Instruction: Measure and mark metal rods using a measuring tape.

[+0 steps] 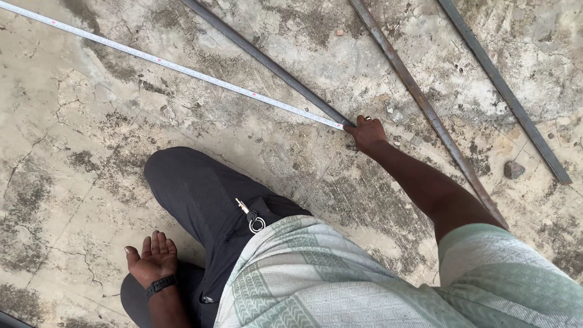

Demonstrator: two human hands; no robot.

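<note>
**Tape End Pinned Beside a Steel Bar on Cracked Concrete**

Nearest the camera, a pale green patterned shirt (pixel 316 279) and dark trousers (pixel 206 200) were seen, with a small metal clip and ring (pixel 252 220) hung at the pocket. Low at the left edge of the trousers, the left hand (pixel 152 258) was held open, palm up and fingers loosely curled — nothing was gripped in it. A black wristband (pixel 161 284) was worn just below it.

Further out, the right arm was stretched forward and the right hand (pixel 366 132) was pressed down on the concrete floor (pixel 91 170). The end of a white measuring tape (pixel 182 67) was held under its fingertips, just beside the near end of a dark steel bar (pixel 267 61). How tightly the fingers were closed could not be told exactly, but the tape's end was clearly pinned by them.

From there, the tape was run away to the upper left corner, flat on the floor, and the bar was laid at a steeper angle, so that a narrow wedge was formed between the two.

Beyond the hand, to the right, a rusty flat bar (pixel 419 97) and a second grey bar (pixel 504 91) were laid — well apart from the tape. A small stone (pixel 514 169) was seen between them.
</note>
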